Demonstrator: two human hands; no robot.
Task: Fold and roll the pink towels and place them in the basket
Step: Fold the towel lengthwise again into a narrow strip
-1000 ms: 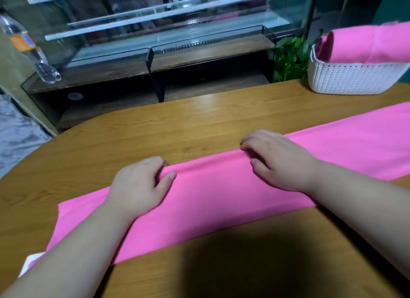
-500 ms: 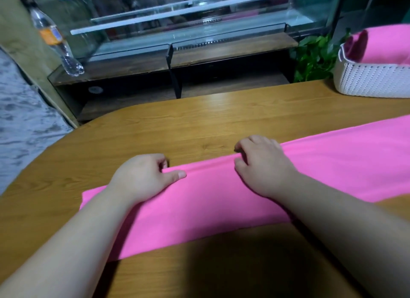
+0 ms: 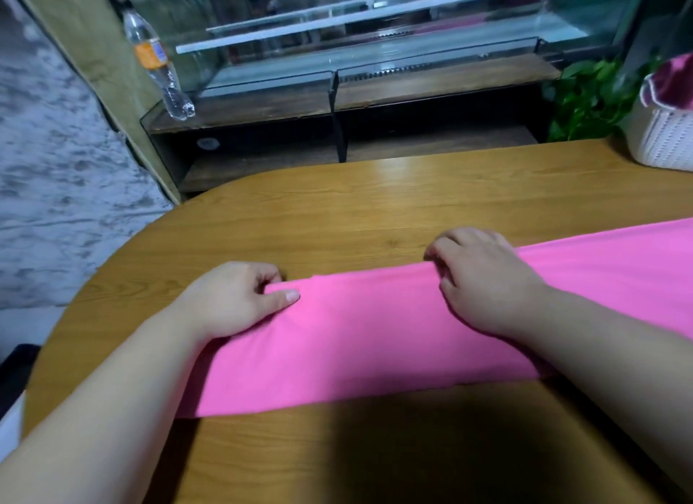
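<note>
Dim indoor light, dark shadow on the near table, glare on its far edge, blurred wide-angle corners.

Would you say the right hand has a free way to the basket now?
Probably yes: only bare table lies between the right hand and the basket, though its fingers grip the towel.

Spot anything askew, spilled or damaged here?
Nothing spilled or damaged. The towel lies flat on the table, left hand and right hand gripping its far edge. The bottle on the cabinet looks tilted, possibly only lens distortion.
</note>
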